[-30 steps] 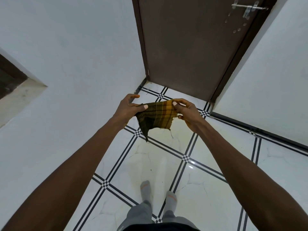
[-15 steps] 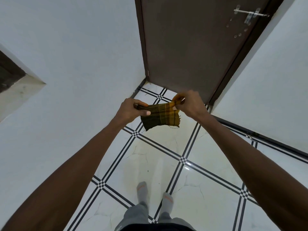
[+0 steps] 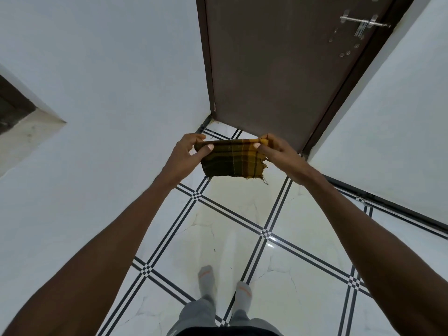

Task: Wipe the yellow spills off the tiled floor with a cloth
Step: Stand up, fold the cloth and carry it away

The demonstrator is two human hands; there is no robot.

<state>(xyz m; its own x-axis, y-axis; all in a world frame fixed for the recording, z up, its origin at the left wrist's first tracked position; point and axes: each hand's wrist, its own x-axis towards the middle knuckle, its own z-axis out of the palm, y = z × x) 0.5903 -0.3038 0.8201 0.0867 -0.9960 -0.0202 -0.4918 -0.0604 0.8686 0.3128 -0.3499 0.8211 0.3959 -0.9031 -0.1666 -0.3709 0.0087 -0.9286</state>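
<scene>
Pinching the cloth (image 3: 232, 158) by its top corners, your left hand (image 3: 186, 154) and right hand (image 3: 278, 154) hold it stretched in the air, toward 12 o'clock from your feet (image 3: 224, 284), above a faint yellow stain (image 3: 232, 204) on the floor (image 3: 303, 287).

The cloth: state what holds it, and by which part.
Both hands hold the cloth by its top edge: left hand pinches the left corner, right hand the right corner. It hangs above the floor.
</scene>
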